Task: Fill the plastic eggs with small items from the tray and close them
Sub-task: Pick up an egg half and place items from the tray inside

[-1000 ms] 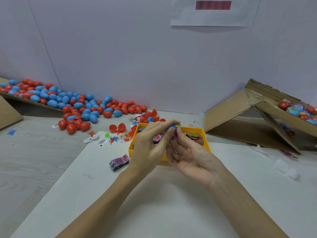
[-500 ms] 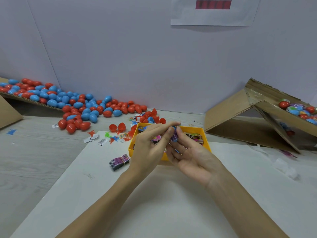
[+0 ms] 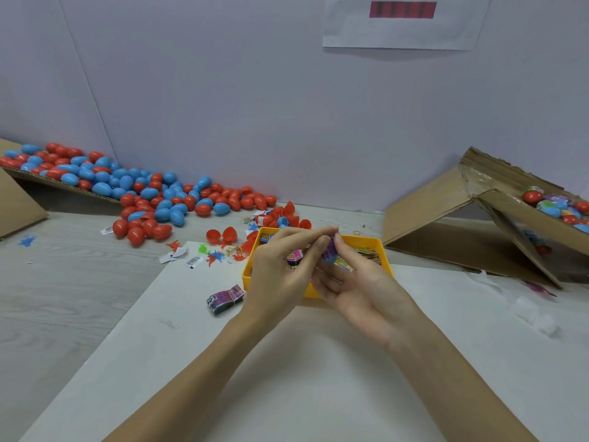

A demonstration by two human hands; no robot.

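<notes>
Over the yellow tray (image 3: 386, 260), both hands meet around a blue plastic egg (image 3: 328, 260). A purple packet (image 3: 330, 250) shows at the egg's top. My right hand (image 3: 360, 291) cradles the egg from below with curled fingers, its thumb against the packet. My left hand (image 3: 277, 272) pinches the top of the egg and packet with thumb and fingertips. Most of the egg is hidden by the fingers. The tray holds several colourful packets (image 3: 369, 255).
A large pile of red and blue eggs (image 3: 153, 199) spills from a cardboard flap at the back left. An open red egg (image 3: 221, 236) and small toys lie near the tray. A banded bundle of packets (image 3: 224, 298) lies on the white mat (image 3: 287, 378). A cardboard box (image 3: 446, 215) at the right holds eggs (image 3: 554, 207).
The hands stayed over the tray. The fingers shifted on the egg, so less blue shell shows and the purple packet is now visible at its top.
</notes>
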